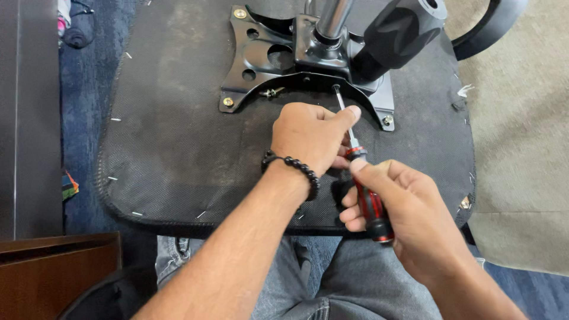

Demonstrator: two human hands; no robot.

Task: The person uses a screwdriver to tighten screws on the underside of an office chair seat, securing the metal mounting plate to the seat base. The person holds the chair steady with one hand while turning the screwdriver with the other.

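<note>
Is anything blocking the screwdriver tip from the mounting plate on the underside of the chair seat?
Nothing visible does. The right hand grips the screwdriver by its red and black handle, and the left hand steadies the shaft. The tip already sits at the front edge of the black mounting plate. A loose bolt lies off to the left, clear of the shaft.

Bright even daylight, soft shadows, sharp focus, glare on chrome post [333, 19]

Both hands [311, 139] [397, 207], fingers curled.
</note>
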